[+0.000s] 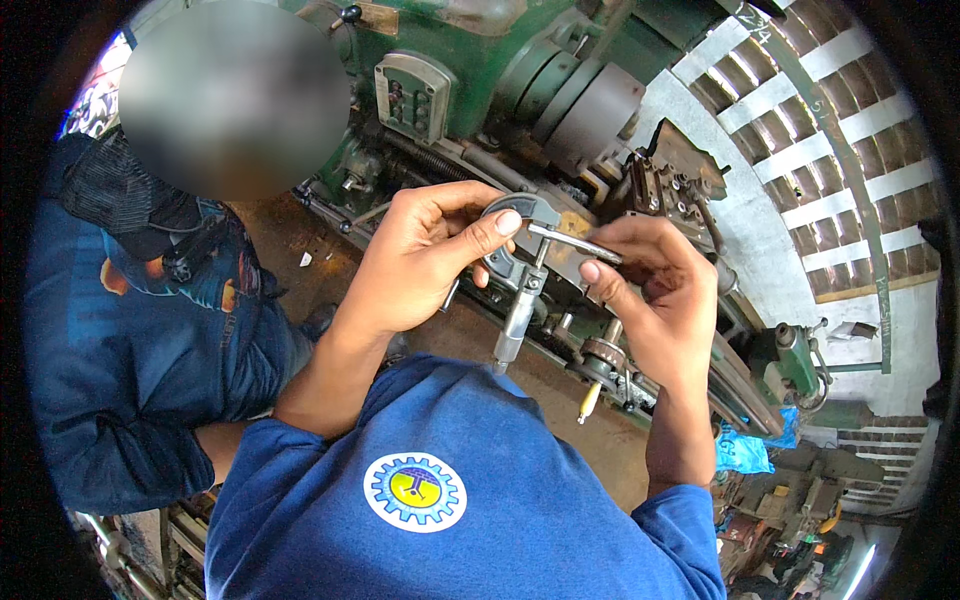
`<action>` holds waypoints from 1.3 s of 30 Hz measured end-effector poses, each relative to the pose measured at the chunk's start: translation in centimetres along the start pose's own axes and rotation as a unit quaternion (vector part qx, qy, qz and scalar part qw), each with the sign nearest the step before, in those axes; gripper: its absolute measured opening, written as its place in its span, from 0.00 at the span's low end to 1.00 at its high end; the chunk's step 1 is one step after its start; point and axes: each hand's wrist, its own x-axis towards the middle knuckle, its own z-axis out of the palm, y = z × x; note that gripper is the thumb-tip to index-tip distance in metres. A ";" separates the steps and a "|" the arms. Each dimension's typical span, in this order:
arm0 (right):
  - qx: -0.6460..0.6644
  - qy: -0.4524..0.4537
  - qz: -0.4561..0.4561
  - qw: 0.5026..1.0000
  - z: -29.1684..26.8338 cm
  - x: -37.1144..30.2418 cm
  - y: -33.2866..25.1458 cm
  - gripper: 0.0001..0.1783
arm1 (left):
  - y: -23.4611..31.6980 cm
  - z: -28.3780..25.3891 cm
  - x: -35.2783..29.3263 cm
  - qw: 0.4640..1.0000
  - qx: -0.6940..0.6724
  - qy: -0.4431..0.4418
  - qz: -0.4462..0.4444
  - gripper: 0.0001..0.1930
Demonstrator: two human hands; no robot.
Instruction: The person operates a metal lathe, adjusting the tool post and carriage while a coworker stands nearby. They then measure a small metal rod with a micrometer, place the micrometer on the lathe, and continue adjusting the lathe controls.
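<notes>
My left hand (428, 252) is closed round the curved grey frame of an outside micrometer (519, 318), thumb pressed on the frame. Its silver thimble points down toward my chest. Between the micrometer's measuring faces lies one end of a thin, shiny metal rod (578, 243). The other end of that rod is pinched by the fingers and thumb of my right hand (660, 292). Whether both measuring faces touch the rod is too small to tell.
Ahead stands a green lathe (450, 30) with a large grey chuck (590, 112), a tool post (668, 190) and a tailstock (795, 362). A person in dark blue clothing (130, 370) is close on my left. A blue plastic bag (745, 452) lies at right beside a cluttered bench (770, 505).
</notes>
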 end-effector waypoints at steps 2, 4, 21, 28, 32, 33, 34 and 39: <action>0.001 0.007 0.038 0.999 -0.5 -0.5 0.0 0.13 | 0.1 -0.1 0.2 1.000 0.002 0.003 0.007 0.12; 0.013 0.005 0.027 1.000 -0.7 -0.3 0.4 0.13 | 0.3 -0.2 0.7 1.000 0.020 -0.004 0.023 0.12; 0.163 0.084 -0.102 0.978 1.1 -0.9 2.7 0.09 | 0.9 0.6 0.5 1.000 -0.009 0.002 0.006 0.13; 0.180 0.083 -0.079 0.977 1.3 -1.1 2.4 0.09 | 0.9 0.7 0.4 1.000 -0.022 0.001 0.010 0.13; 0.171 0.086 -0.068 0.979 1.5 -1.3 2.3 0.10 | 0.9 0.7 0.3 1.000 -0.025 -0.007 0.009 0.13; 0.164 0.089 -0.075 0.980 1.5 -1.4 2.3 0.10 | 0.9 0.7 0.3 1.000 -0.023 -0.007 0.006 0.13; 0.162 0.086 -0.068 0.981 1.5 -1.4 2.3 0.10 | 0.9 0.7 0.3 1.000 -0.023 -0.008 0.007 0.13; 0.175 0.089 -0.048 0.979 1.6 -1.6 2.1 0.10 | 0.9 0.7 0.1 1.000 -0.025 -0.008 0.006 0.14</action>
